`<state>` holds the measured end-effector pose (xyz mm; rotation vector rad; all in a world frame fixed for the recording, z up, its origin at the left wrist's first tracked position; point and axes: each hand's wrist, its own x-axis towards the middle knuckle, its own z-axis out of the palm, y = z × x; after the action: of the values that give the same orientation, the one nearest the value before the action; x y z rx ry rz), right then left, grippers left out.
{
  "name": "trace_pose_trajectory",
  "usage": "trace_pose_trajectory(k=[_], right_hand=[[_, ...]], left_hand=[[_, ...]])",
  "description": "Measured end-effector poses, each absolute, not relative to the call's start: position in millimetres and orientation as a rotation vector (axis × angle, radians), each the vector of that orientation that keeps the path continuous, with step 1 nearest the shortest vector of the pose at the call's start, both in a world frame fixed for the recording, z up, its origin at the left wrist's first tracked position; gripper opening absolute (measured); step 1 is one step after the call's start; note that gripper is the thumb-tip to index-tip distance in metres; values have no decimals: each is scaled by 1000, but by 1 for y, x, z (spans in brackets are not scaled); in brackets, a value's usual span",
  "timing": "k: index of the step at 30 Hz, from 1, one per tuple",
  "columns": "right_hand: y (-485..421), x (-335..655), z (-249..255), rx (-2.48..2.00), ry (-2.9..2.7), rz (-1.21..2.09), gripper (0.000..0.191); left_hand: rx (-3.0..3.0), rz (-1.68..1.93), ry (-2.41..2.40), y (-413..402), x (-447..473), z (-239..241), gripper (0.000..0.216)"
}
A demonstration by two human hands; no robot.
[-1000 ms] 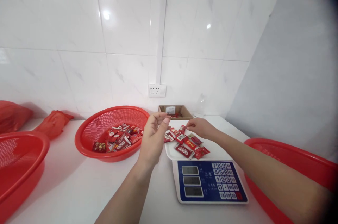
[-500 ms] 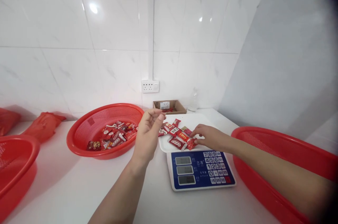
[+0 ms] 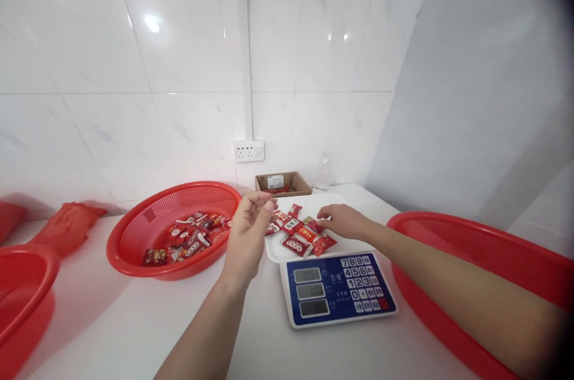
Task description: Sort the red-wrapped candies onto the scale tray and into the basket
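On the white pan [image 3: 347, 245] of a digital scale [image 3: 341, 290] lies a loose group of wrapped candies [image 3: 296, 245], mostly red. My right hand [image 3: 344, 221] is over the pan's right part, thumb and index finger curved and apart. Its fingertips are close by a dark pink wrapped candy [image 3: 315, 226] at the group's back right; whether they touch it I cannot tell. Left of the pan, my left hand [image 3: 249, 235] is raised with the palm turned inward. Its fingers are loosely bent, the thumb stands apart, and nothing shows in it. It hides part of the candies' left side.
A red mesh basket [image 3: 134, 221] with several wrapped candies stands left. Other red baskets are at the lower left [image 3: 27, 296] and right [image 3: 430, 272]. Red bags [image 3: 67, 227] lie by the wall. A small cardboard box [image 3: 293, 184] and a clear bottle [image 3: 323, 172] stand behind the scale.
My right hand has moved back from the red candy at the pan's front to the dark pink one behind it. My left hand keeps its pose. The view has shifted slightly.
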<state>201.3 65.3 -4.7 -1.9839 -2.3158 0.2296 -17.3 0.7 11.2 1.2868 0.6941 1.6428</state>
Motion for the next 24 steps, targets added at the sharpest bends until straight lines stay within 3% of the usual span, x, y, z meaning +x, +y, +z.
trace_pose_trajectory(k=[12,24], right_hand=[[80,190,-12,-2111,-2296,145,25],[84,253,-15,-2312,-2151,36,29]], left_hand=[[1281,1640,705,-3,-17,14,15],[1287,1619,715,-4,-19,14,18]])
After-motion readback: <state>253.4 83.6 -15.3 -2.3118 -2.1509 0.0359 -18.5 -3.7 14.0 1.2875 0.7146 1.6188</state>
